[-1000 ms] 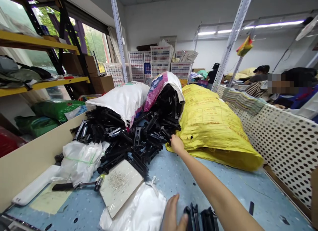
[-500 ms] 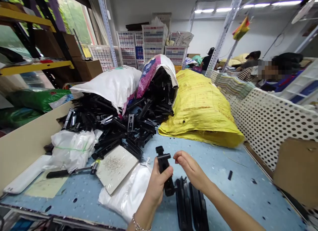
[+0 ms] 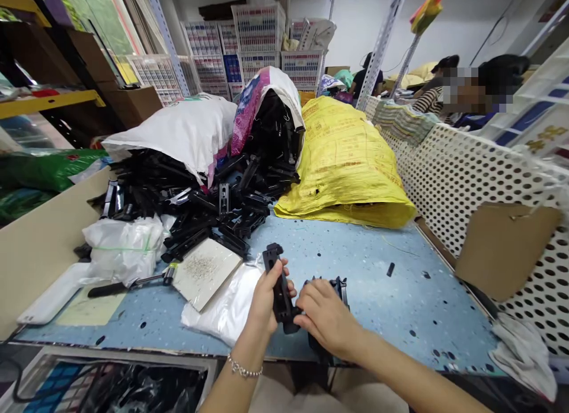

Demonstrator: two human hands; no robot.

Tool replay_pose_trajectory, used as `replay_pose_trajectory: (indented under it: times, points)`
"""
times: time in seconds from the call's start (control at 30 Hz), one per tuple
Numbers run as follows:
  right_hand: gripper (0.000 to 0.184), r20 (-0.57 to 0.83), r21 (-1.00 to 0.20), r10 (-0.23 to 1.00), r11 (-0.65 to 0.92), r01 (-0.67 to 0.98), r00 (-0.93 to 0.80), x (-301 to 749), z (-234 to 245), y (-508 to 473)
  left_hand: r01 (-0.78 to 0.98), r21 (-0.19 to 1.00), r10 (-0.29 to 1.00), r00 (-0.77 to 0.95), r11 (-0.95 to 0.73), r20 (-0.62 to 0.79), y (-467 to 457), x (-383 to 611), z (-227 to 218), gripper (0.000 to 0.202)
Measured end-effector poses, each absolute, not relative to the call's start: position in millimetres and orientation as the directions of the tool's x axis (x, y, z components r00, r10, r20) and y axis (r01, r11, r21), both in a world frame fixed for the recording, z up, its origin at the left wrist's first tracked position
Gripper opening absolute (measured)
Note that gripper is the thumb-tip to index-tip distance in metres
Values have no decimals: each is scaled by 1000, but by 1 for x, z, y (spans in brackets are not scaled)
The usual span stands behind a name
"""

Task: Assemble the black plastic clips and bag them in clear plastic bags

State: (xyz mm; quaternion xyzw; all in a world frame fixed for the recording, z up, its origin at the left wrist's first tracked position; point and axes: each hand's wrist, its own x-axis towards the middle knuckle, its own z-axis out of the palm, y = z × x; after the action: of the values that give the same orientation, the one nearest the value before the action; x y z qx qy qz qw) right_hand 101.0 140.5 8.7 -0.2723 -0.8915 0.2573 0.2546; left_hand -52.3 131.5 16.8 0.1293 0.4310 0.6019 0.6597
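Note:
My left hand (image 3: 265, 294) grips a long black plastic part (image 3: 276, 277), held upright above the near edge of the blue table (image 3: 377, 282). My right hand (image 3: 324, 315) touches the lower end of that part with its fingertips and covers other black parts (image 3: 340, 284) lying on the table. A big heap of the same black plastic parts (image 3: 208, 199) spills from a white sack (image 3: 178, 131) and a pink-and-white sack (image 3: 267, 87) at the back left.
A full yellow sack (image 3: 347, 158) lies at the back right. A white tile with small screws (image 3: 204, 271), a hammer (image 3: 128, 284), a clear plastic bag (image 3: 226, 306) and a white bag (image 3: 122, 247) lie left. A perforated white panel (image 3: 466, 182) with cardboard (image 3: 502, 247) bounds the right. People sit beyond.
My right hand came back from the heap, my left hand picked up a black part, and now both hands meet on it nearer the table's front edge. The view tilted down.

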Motion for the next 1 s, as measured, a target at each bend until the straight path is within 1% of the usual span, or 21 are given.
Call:
replay_pose_trajectory:
  times: [0.03, 0.1, 0.17, 0.27, 0.33, 0.4, 0.43, 0.47, 0.5, 0.53, 0.57, 0.6, 0.63, 0.67, 0.7, 0.73, 0.77, 0.8, 0.87, 0.9, 1.0]
  points:
    - [33, 334, -573, 619, 732, 368, -711, 101, 4, 131, -665, 707, 907, -104, 241, -408, 131, -52, 16, 56]
    - [29, 314, -636, 677, 671, 382, -666, 99, -3, 117, -571, 796, 906, -201, 201, -372, 130, -50, 13, 55]
    - [29, 248, -733, 746, 561, 384, -618, 97, -8, 111, -446, 881, 897, -308, 157, -316, 130, -46, 10, 50]
    - [32, 162, -854, 812, 400, 332, -560, 95, -16, 112, -345, 925, 912, -307, 160, -273, 126, -38, 8, 44]
    - [37, 58, -941, 851, 222, 257, -521, 94, -20, 116, -268, 959, 918, -349, 93, -187, 120, -34, 11, 43]
    - [42, -70, -984, 845, 28, 175, -530, 94, -21, 121, -175, 984, 898, -439, -38, -44, 114, -32, 17, 51]
    - [44, -111, -987, 820, -25, 158, -561, 95, -19, 124, -158, 984, 887, -463, -84, 2, 113, -32, 20, 56]
    - [44, -116, -986, 795, -19, 167, -595, 96, -16, 127, -182, 979, 887, -461, -95, 0, 112, -34, 23, 59]
    - [43, -80, -979, 777, 57, 196, -624, 98, -11, 130, -250, 966, 902, -429, -65, -50, 113, -37, 25, 58]
    - [41, -4, -952, 759, 196, 235, -651, 101, -4, 132, -347, 938, 919, -371, -4, -133, 116, -40, 27, 54]
    - [38, 103, -884, 729, 378, 274, -677, 103, 2, 135, -456, 887, 928, -295, 73, -228, 119, -43, 29, 50]
    - [35, 226, -763, 671, 573, 300, -706, 105, 9, 137, -559, 815, 924, -213, 152, -318, 122, -46, 30, 48]
    - [32, 336, -596, 575, 743, 304, -746, 106, 14, 140, -644, 732, 912, -129, 223, -390, 125, -49, 31, 48]
    - [30, 411, -413, 454, 866, 283, -791, 107, 19, 143, -706, 651, 894, -55, 281, -445, 128, -51, 31, 47]
    - [28, 451, -244, 333, 938, 245, -828, 107, 23, 145, -747, 579, 874, 4, 326, -487, 129, -51, 32, 46]
    - [26, 470, -111, 230, 973, 201, -852, 106, 26, 148, -774, 518, 853, 52, 364, -520, 130, -51, 33, 43]
    - [26, 483, -23, 152, 987, 161, -862, 106, 28, 150, -791, 469, 834, 93, 393, -543, 130, -50, 34, 40]
    - [28, 503, 24, 101, 991, 131, -858, 105, 29, 152, -803, 433, 822, 120, 410, -557, 129, -49, 35, 38]
    - [31, 543, 31, 78, 993, 113, -836, 102, 28, 156, -827, 416, 828, 101, 379, -552, 125, -45, 38, 37]
    - [33, 559, 9, 98, 992, 124, -823, 101, 28, 157, -837, 444, 846, 42, 320, -532, 123, -43, 40, 37]
    - [32, 609, -73, 159, 987, 145, -777, 100, 26, 159, -790, 605, 893, -200, 96, -403, 118, -39, 44, 39]
